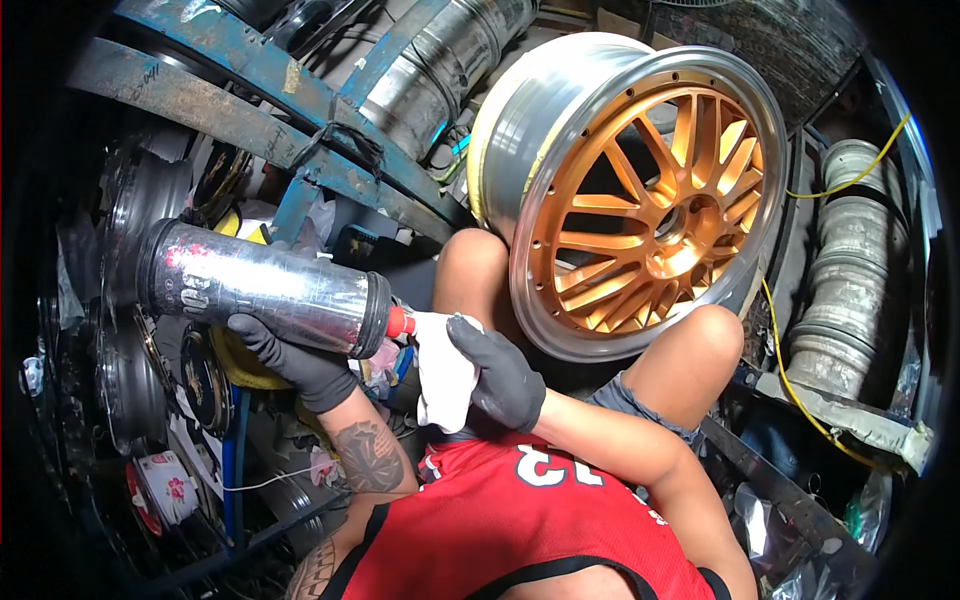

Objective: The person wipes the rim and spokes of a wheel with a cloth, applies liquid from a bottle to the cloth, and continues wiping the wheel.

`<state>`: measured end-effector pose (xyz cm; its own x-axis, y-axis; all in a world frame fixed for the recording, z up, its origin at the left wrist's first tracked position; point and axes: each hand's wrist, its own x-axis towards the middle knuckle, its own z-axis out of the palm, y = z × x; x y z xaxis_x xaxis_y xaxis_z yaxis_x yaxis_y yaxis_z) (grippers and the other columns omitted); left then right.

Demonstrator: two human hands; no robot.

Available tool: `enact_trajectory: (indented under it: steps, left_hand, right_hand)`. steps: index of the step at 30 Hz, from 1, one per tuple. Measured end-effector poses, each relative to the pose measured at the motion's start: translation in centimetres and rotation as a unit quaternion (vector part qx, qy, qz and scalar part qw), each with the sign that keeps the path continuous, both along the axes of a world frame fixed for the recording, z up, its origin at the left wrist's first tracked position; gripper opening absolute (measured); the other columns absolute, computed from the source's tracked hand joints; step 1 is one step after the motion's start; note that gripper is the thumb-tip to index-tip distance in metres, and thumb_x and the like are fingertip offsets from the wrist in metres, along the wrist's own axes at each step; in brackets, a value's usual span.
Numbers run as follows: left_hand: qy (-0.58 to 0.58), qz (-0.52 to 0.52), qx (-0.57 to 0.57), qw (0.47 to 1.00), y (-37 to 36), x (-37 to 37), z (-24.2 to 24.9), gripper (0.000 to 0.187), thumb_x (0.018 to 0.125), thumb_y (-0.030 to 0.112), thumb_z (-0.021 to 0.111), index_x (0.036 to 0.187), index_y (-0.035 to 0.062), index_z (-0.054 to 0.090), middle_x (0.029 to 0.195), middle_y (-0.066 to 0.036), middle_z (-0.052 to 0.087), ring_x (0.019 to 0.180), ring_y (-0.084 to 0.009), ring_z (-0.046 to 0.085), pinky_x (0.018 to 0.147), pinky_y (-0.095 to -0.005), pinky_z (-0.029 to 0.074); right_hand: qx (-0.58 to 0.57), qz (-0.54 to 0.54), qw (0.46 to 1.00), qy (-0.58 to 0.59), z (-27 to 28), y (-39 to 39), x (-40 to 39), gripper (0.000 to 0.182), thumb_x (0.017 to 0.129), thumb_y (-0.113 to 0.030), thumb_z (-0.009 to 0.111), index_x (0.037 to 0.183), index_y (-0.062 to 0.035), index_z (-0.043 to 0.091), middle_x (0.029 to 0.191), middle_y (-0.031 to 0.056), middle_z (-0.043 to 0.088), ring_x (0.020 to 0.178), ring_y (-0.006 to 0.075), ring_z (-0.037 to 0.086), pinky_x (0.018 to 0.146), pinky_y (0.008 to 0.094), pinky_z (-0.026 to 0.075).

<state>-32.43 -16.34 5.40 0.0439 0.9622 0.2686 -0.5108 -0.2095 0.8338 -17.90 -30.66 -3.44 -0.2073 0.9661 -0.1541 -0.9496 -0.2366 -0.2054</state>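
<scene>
At the centre of the view, just above the person's red jersey [520, 520], a white cloth [443, 375] hangs bunched in the right hand [500, 380]. The black-gloved fingers of that hand are clenched around the cloth's right side, with the thumb pressed across its upper fold. The red nozzle [399, 322] of a silver bottle [265, 287] touches the cloth's upper left edge. The bottle lies nearly horizontal, its base pointing left and its black collar next to the nozzle. The left hand [295, 365], also in a black glove, grasps the bottle from below, fingers curled up around its underside; a tattoo shows on the forearm beneath it.

To the right of the cloth, a wheel [650, 190] with gold spokes and a polished silver lip stands on edge, tilted, resting between the person's bare knees; the left knee [475, 260] touches its barrel and the right knee [705, 340] sits below its lip. Behind the bottle, blue metal beams [250, 110] run diagonally, with a bare metal rim [440, 70] lodged above them. Dark wheels [135, 290] are stacked along the left edge. At the far right, a pale worn rim [850, 260] stands upright, and a yellow cable [800, 400] trails past it.
</scene>
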Motion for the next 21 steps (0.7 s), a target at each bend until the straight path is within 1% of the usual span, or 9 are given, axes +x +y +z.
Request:
enact_trajectory:
  steps: [3, 6, 9, 13, 14, 15, 16, 18, 21]
  left_hand:
    - [0.025, -0.005, 0.025, 0.999, 0.4, -0.7, -0.1, 0.102, 0.083, 0.068, 0.068, 0.15, -0.0006, 0.032, 0.131, -0.027, 0.052, 0.119, -0.0387, 0.056, 0.102, -0.051, 0.049]
    - [0.099, -0.038, 0.138, 0.985, 0.6, -2.2, 0.4, 0.104, 0.084, 0.067, 0.068, 0.152, -0.0004, 0.028, 0.131, -0.028, 0.051, 0.12, -0.0393, 0.056, 0.103, -0.0524, 0.049]
    - [-0.048, -0.13, 0.115, 0.984, -2.1, -1.6, 2.1, 0.117, 0.069, 0.068, 0.079, 0.15, -0.0004, 0.027, 0.127, -0.023, 0.052, 0.118, -0.0372, 0.053, 0.104, -0.0564, 0.043]
    - [-0.147, -0.222, 0.138, 0.954, -4.2, -1.1, 0.6, 0.105, 0.073, 0.062, 0.076, 0.146, -0.0001, 0.032, 0.126, -0.021, 0.054, 0.116, -0.0347, 0.055, 0.103, -0.0528, 0.044]
    - [-0.107, -0.185, 0.127, 0.969, -4.5, -0.3, -1.0, 0.102, 0.074, 0.06, 0.075, 0.146, 0.0, 0.033, 0.126, -0.021, 0.054, 0.116, -0.0341, 0.055, 0.102, -0.0519, 0.044]
    - [-0.005, -0.119, 0.091, 0.989, -4.5, 0.6, -3.3, 0.099, 0.075, 0.058, 0.074, 0.145, 0.0001, 0.034, 0.126, -0.021, 0.055, 0.116, -0.0335, 0.055, 0.102, -0.051, 0.044]
    - [0.102, -0.082, 0.052, 0.99, -4.4, 0.9, -5.7, 0.096, 0.076, 0.057, 0.074, 0.144, 0.0002, 0.036, 0.126, -0.02, 0.055, 0.115, -0.0329, 0.056, 0.102, -0.0501, 0.044]
    - [0.312, -0.071, -0.027, 0.947, -4.7, 0.8, -10.9, 0.09, 0.078, 0.053, 0.072, 0.143, 0.0004, 0.038, 0.125, -0.019, 0.056, 0.114, -0.0316, 0.056, 0.101, -0.0484, 0.045]
    - [0.493, -0.083, -0.081, 0.862, -6.6, -5.8, -16.5, 0.081, 0.081, 0.049, 0.07, 0.14, 0.0007, 0.041, 0.125, -0.018, 0.058, 0.113, -0.0297, 0.058, 0.1, -0.0457, 0.045]
  right_hand:
    - [-0.014, 0.003, 0.999, 0.049, 0.3, 0.2, 0.0, 0.045, 0.108, -0.033, 0.043, 0.133, 0.0022, 0.053, 0.112, 0.0114, 0.066, 0.098, 0.0219, 0.067, 0.088, 0.0379, 0.056]
    - [-0.031, -0.015, 0.997, 0.072, 0.1, 0.5, -0.2, 0.047, 0.107, -0.034, 0.044, 0.135, 0.0024, 0.051, 0.116, 0.012, 0.065, 0.102, 0.0235, 0.066, 0.092, 0.0393, 0.054]
    - [-0.02, -0.032, 0.994, 0.106, -0.7, 1.0, -0.2, 0.048, 0.107, -0.034, 0.045, 0.138, 0.002, 0.05, 0.123, 0.0142, 0.064, 0.107, 0.0259, 0.065, 0.096, 0.0409, 0.052]
    - [-0.046, -0.094, 0.971, 0.217, -2.4, 2.3, -0.5, 0.046, 0.105, -0.03, 0.046, 0.139, 0.001, 0.05, 0.13, 0.0176, 0.062, 0.112, 0.0305, 0.063, 0.103, 0.0443, 0.049]
    - [-0.069, -0.118, 0.962, 0.235, -1.7, 2.4, -0.3, 0.046, 0.104, -0.029, 0.046, 0.139, 0.0008, 0.051, 0.131, 0.0184, 0.061, 0.113, 0.0316, 0.063, 0.105, 0.0452, 0.048]
    - [0.034, -0.026, 0.935, 0.353, 0.4, 1.9, 0.6, 0.047, 0.103, -0.029, 0.044, 0.138, 0.0013, 0.051, 0.132, 0.0188, 0.061, 0.115, 0.0333, 0.062, 0.108, 0.0476, 0.046]
    - [0.038, -0.012, 0.952, 0.305, -0.1, 1.8, 1.2, 0.048, 0.103, -0.03, 0.043, 0.138, 0.0024, 0.052, 0.133, 0.0183, 0.06, 0.118, 0.0323, 0.06, 0.109, 0.0475, 0.044]
    - [-0.006, -0.063, 0.967, 0.248, 0.2, 1.6, 1.0, 0.05, 0.104, -0.031, 0.043, 0.14, 0.0031, 0.048, 0.134, 0.0209, 0.058, 0.121, 0.0347, 0.059, 0.11, 0.0479, 0.044]
    - [-0.052, -0.083, 0.984, 0.15, 0.6, 1.3, -0.5, 0.047, 0.105, -0.027, 0.039, 0.139, 0.0036, 0.05, 0.129, 0.0197, 0.061, 0.117, 0.0295, 0.062, 0.103, 0.042, 0.048]
